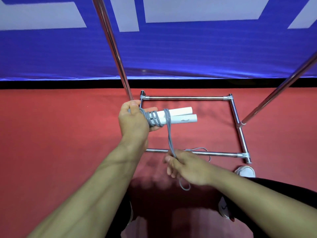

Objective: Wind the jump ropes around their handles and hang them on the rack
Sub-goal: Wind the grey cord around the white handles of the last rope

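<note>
Above the red floor (51,134), inside the steel rack (185,98), the left hand (133,120) grips two light, stiff white handles (178,115) by their wrapped end, while the right hand (187,166) pinches the soft, limp grey rope (170,138), best kept taut.

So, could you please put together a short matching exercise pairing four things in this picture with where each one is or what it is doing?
Things:
1. left hand
2. right hand
3. white handles
4. white shoe

States:
A. lying side by side, part-wrapped in grey rope
B. on the red floor beside the rack base
C. gripping the wrapped end of the handles
D. pinching the loose rope lower down

Pairs: 1-C, 2-D, 3-A, 4-B
</note>
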{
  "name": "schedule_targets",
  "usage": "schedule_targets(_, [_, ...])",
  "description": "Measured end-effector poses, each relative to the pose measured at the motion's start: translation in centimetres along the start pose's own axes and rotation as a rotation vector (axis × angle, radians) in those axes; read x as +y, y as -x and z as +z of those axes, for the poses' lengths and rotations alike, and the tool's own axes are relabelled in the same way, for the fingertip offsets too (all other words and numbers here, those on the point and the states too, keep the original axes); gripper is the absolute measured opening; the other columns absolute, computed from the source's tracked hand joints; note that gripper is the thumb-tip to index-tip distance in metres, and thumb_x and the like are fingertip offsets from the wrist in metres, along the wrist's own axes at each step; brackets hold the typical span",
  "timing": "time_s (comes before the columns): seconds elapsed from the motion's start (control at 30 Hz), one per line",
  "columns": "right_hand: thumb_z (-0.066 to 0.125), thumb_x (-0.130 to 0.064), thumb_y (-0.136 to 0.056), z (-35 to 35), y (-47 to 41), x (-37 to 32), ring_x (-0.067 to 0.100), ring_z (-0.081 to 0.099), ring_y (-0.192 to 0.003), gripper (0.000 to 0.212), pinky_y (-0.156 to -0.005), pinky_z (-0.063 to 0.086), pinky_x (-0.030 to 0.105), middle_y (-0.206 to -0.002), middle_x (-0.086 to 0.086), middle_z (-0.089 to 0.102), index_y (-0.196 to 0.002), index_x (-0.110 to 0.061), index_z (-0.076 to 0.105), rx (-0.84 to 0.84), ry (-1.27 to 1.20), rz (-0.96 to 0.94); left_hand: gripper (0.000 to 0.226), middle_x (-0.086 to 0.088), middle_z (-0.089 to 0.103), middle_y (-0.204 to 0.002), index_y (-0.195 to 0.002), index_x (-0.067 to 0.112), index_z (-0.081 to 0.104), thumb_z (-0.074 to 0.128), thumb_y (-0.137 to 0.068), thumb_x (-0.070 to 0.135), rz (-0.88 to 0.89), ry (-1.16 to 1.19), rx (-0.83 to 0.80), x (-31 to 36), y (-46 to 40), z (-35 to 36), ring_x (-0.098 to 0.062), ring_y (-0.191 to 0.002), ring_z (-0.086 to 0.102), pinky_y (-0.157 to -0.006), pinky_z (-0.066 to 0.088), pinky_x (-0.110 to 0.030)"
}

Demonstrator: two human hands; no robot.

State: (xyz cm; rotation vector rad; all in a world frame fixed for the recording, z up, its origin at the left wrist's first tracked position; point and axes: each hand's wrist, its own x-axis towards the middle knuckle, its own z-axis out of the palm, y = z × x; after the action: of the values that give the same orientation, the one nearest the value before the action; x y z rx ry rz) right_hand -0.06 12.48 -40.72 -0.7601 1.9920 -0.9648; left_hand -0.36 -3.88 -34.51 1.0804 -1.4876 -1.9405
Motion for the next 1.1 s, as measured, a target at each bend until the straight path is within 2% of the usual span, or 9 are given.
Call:
schedule_targets(0.2, [0.042, -0.03, -0.105, 0.6, -1.0, 0.9, 0.017, 0.063, -0.076, 0.019, -0.063, 0.057, 0.038, -0.087, 0.002, 0.064, -0.099, -0.02, 0.057, -0.128, -0.536, 0.249, 0.021, -0.001, 0.069, -0.058, -0.098, 0.019, 0.048, 0.029, -0.108, 0.021, -0.007, 0.045, 0.013, 1.2, 0.1, -0.7, -0.014, -0.043, 0.062, -0.037, 0.048, -0.027])
schedule_targets(0.3, [0.042, -0.032, -0.104, -1.0, -2.2, 0.8, 0.023, 0.062, -0.061, 0.031, -0.053, 0.055, 0.031, -0.064, 0.003, 0.061, -0.089, -0.012, 0.061, 0.144, -0.772, 0.376, 0.02, -0.006, 0.068, -0.067, -0.101, 0.017, 0.047, 0.029, -0.108, 0.02, 0.033, 0.066, 0.034, 1.9, 0.0, -0.8, -0.016, -0.046, 0.062, -0.037, 0.048, -0.026])
schedule_targets(0.43, [0.049, -0.041, -0.098, -6.1, -1.8, -0.7, 0.018, 0.046, -0.058, 0.041, -0.057, 0.047, 0.037, -0.055, 0.006, 0.047, -0.066, -0.016, 0.057, 0.936, -0.369, 0.08, 0.02, -0.008, 0.068, -0.067, -0.099, 0.019, 0.046, 0.028, -0.107, 0.019, 0.035, 0.215, 0.113, 3.8, -0.5, -0.7, -0.02, -0.056, 0.067, -0.042, 0.052, -0.033])
schedule_targets(0.53, [0.055, -0.036, -0.094, -8.1, 3.0, -4.7, 0.019, 0.042, -0.066, 0.038, -0.062, 0.033, 0.036, -0.065, 0.005, 0.046, -0.063, -0.013, 0.049, 1.161, 0.19, -0.326, 0.019, -0.01, 0.068, -0.066, -0.098, 0.019, 0.046, 0.028, -0.106, 0.016, 0.079, 0.301, 0.165, 5.5, -1.0, -1.3, -0.024, -0.056, 0.065, -0.05, 0.058, -0.045])
schedule_targets(0.63, [0.057, -0.031, -0.09, -5.5, 7.4, -6.4, 0.021, 0.039, -0.07, 0.024, -0.067, 0.029, 0.034, -0.072, 0.0, 0.045, -0.075, -0.013, 0.062, 1.008, 0.585, -0.565, 0.02, -0.009, 0.068, -0.062, -0.095, 0.02, 0.046, 0.029, -0.104, 0.014, 0.094, 0.357, 0.174, 6.7, -0.2, -1.3, -0.026, -0.057, 0.064, -0.057, 0.057, -0.05])
schedule_targets(0.73, [0.044, -0.04, -0.095, -1.5, 9.0, -3.8, 0.022, 0.04, -0.073, 0.036, -0.066, 0.035, 0.038, -0.082, -0.003, 0.046, -0.119, -0.02, 0.063, 0.718, 0.75, -0.444, 0.019, -0.009, 0.069, -0.06, -0.094, 0.02, 0.048, 0.031, -0.102, 0.015, 0.12, 0.356, 0.184, 7.0, 0.4, -1.3, -0.027, -0.056, 0.062, -0.058, 0.055, -0.051])
schedule_targets(0.83, [0.036, -0.038, -0.098, -0.2, 7.7, -1.7, 0.024, 0.043, -0.07, 0.035, -0.062, 0.042, 0.041, -0.079, -0.004, 0.048, -0.117, -0.028, 0.063, 0.666, 0.802, -0.303, 0.022, -0.019, 0.071, -0.069, -0.089, 0.022, 0.049, 0.032, -0.101, 0.016, 0.213, 0.285, 0.19, 6.4, 0.9, -1.1, -0.025, -0.053, 0.063, -0.066, 0.051, -0.048])
schedule_targets(0.97, [0.037, -0.036, -0.098, -0.2, 4.3, -1.3, 0.022, 0.055, -0.077, 0.034, -0.072, 0.045, 0.033, -0.082, -0.001, 0.057, -0.097, -0.017, 0.065, 0.541, 0.467, -0.138, 0.021, -0.012, 0.071, -0.063, -0.09, 0.022, 0.048, 0.032, -0.103, 0.018, 0.173, 0.328, 0.159, 6.2, 1.0, -1.0, -0.025, -0.05, 0.057, -0.061, 0.047, -0.039])
schedule_targets(1.1, [0.031, -0.008, -0.104, -1.1, 0.5, -3.1, 0.016, 0.058, -0.058, 0.024, -0.049, 0.043, 0.022, -0.077, 0.0, 0.053, -0.091, -0.016, 0.05, 0.491, -0.314, 0.057, 0.02, -0.009, 0.072, -0.062, -0.091, 0.022, 0.048, 0.033, -0.104, 0.019, 0.147, 0.351, 0.124, 6.4, 0.8, -1.1, -0.026, -0.054, 0.059, -0.061, 0.053, -0.045])
